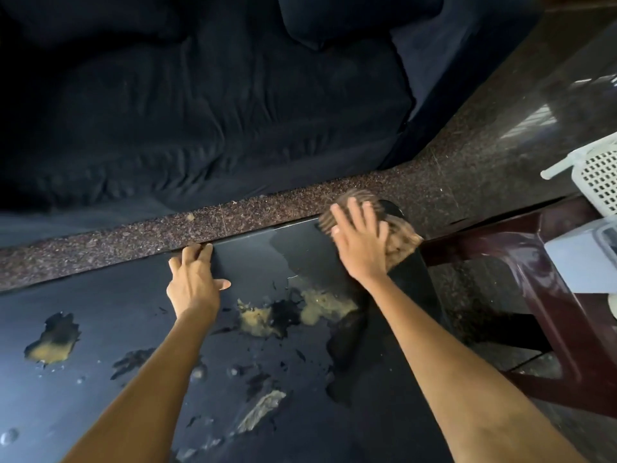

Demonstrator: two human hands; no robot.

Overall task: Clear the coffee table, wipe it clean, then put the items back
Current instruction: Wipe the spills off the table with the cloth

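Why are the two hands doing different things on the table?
The right hand lies flat on a brown cloth at the table's far right corner; the left hand holds no cloth. The left hand's fingers hook over the table's far edge. Both touch the table.

The dark glossy tabletop point(110, 315) fills the near left and middle. Along its far edge runs a strip of speckled stone floor point(300, 202), and beyond that strip stands the dark fabric sofa point(200, 111), with a dark cushion point(350, 18) on it at far right. The left hand point(193, 282) rests on the tabletop's far edge, left of the right hand point(362, 242), which lies on a tan ribbed cloth point(397, 242) at the tabletop's far right corner. Yellowish smears point(325, 304) lie on the tabletop just near of the hands. To the right stands a maroon plastic chair point(534, 262), apart from the tabletop, with a white perforated basket point(597, 175) at its far side.
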